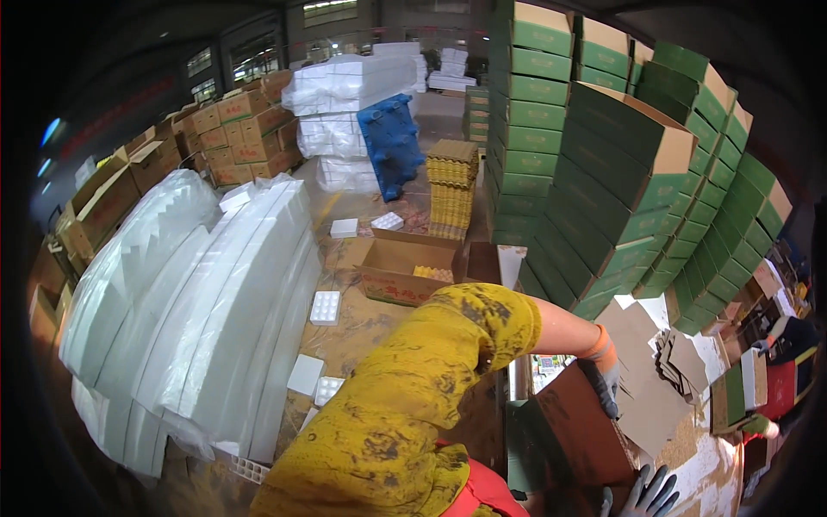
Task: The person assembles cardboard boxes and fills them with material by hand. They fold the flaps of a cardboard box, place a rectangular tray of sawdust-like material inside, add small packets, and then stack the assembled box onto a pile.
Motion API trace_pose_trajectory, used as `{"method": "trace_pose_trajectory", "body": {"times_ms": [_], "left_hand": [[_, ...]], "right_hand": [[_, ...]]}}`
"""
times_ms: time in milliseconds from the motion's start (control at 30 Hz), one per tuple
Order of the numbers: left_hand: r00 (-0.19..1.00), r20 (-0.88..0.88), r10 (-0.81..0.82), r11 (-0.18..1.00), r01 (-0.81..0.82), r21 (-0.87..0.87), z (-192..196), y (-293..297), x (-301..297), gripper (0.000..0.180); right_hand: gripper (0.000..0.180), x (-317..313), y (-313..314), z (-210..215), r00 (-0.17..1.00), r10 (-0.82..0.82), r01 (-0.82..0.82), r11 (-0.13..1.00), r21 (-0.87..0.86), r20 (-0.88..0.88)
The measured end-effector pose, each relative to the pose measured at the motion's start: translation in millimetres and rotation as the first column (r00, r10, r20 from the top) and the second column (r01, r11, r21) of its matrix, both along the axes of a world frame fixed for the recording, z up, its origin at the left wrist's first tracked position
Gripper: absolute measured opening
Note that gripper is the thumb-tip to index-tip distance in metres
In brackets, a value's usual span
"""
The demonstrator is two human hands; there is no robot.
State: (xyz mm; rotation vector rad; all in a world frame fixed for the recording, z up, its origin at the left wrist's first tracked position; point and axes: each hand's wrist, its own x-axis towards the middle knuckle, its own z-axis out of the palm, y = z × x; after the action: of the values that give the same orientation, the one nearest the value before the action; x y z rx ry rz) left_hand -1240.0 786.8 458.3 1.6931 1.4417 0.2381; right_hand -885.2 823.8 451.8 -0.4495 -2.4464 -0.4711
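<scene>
My left arm, in a stained yellow sleeve, reaches across to the right. My left hand (606,385), in a grey and dark glove with an orange cuff, is at the upper edge of a cardboard box (586,422); its fingers are together over that edge, its thumb hidden. The box is brown on one face, with a green panel to the left. At the lower rim, my right hand (652,495), gloved in grey, has its fingers spread beside the box's near end. It appears to hold nothing; its wrist is out of view.
Tall stacks of green cartons (603,172) rise ahead on the right. Plastic-wrapped white foam stacks (207,319) stand left. An open carton (401,289) sits near yellow trays (450,189) and a blue pallet (389,146). Flat cardboard (642,379) lies beyond my left hand; a co-worker's gloved hand (761,426) is far right.
</scene>
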Motion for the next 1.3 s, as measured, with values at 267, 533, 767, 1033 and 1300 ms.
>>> {"method": "trace_pose_trajectory", "body": {"times_ms": [267,533,767,1033,1300], "left_hand": [[0.963,-0.049,0.265,0.947,-0.25,0.204,2,20,9,0.049],[0.75,0.135,0.648,0.573,-0.596,0.562,-8,-68,32,0.046],[0.599,0.566,0.566,0.813,-0.29,-0.506,-47,-55,28,0.056],[0.541,0.065,0.839,0.448,-0.753,0.482,-63,-101,78,0.057],[0.353,0.032,0.935,0.305,-0.849,0.431,-106,-89,58,0.082]], "right_hand": [[0.038,15,-1,8,0.965,0.239,-0.252,0.958,-0.135,-0.104],[0.035,43,27,12,0.814,0.547,-0.511,0.509,-0.693,-0.199],[0.037,-23,8,-4,0.924,0.3,-0.141,-0.314,-0.939,-0.239],[0.07,-67,19,16,0.944,0.244,-0.295,0.926,-0.234,-0.224],[0.043,-10,4,-27,0.89,0.451,-0.205,0.541,-0.816,0.075]]}}
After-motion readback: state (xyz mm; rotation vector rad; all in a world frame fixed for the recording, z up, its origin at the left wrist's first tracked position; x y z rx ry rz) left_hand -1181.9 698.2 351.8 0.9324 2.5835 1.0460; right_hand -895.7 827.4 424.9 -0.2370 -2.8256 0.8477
